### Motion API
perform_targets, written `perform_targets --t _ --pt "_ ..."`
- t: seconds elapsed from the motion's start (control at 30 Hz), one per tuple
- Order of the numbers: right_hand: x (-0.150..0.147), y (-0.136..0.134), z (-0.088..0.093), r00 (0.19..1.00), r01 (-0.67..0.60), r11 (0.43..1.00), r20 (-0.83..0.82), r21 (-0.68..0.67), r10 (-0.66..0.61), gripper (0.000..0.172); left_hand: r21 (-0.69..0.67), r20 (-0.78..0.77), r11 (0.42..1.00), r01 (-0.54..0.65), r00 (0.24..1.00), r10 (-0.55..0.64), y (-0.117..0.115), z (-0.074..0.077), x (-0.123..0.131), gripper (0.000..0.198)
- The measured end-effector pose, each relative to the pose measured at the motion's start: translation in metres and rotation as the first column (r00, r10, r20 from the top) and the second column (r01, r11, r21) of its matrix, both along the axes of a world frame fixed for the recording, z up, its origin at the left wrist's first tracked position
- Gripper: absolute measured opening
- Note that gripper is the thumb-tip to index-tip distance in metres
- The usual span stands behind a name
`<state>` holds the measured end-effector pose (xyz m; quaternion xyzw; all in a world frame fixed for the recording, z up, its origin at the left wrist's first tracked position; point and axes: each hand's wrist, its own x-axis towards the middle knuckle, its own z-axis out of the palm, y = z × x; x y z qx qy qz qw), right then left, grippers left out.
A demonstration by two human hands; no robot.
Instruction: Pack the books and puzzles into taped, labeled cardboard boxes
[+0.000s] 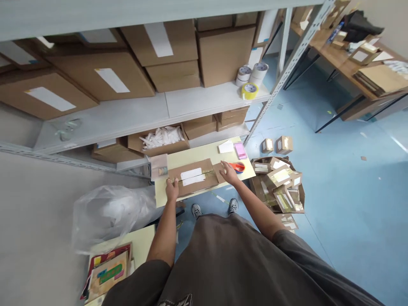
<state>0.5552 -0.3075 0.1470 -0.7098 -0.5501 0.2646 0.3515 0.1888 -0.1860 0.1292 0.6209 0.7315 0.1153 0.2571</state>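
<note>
A flat brown cardboard box (204,182) with a white label lies on a pale yellow table (185,159) below me. My left hand (172,189) rests on the box's left end, fingers curled against it. My right hand (228,172) lies at the box's right end with fingers spread, just beside a red tape dispenser (238,167). A strip of clear tape runs along the box's middle seam between the two hands.
White paper (225,147) and a pink pad (240,151) lie at the table's far right. Grey shelving (197,100) holds cartons and tape rolls (250,76). Small windowed boxes (280,182) are piled on the blue floor at right. A plastic bag (110,212) sits at left.
</note>
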Motion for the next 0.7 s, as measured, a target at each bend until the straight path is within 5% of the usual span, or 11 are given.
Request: perform_targets --t 0.13,0.3,0.47,0.6,0.7 --pt "0.069 -0.008 0.002 0.999 0.028 0.999 0.043 0.026 -0.029 0.065 -0.026 -0.056 0.999 -0.044 0.998 0.042 0.001 0.007 0.012 0.061" --pt "0.128 -0.022 -0.019 0.993 0.087 0.994 0.082 -0.070 -0.082 0.060 -0.052 -0.134 0.997 -0.050 0.990 0.042 0.002 0.012 0.030 0.051" --pt "0.133 -0.017 -0.058 0.994 0.033 0.958 0.110 -0.286 -0.002 0.043 -0.061 -0.159 0.995 -0.076 0.985 0.066 0.003 0.010 0.032 0.046" --pt "0.118 -0.012 -0.090 0.994 0.002 0.874 0.098 -0.486 0.052 0.034 -0.051 -0.135 0.994 -0.098 0.987 0.091 0.000 0.008 0.031 0.046" --pt "0.112 -0.013 -0.103 0.991 0.033 0.858 0.129 -0.513 0.039 0.027 -0.055 -0.112 0.994 -0.096 0.990 0.090 -0.003 0.006 0.030 0.046"
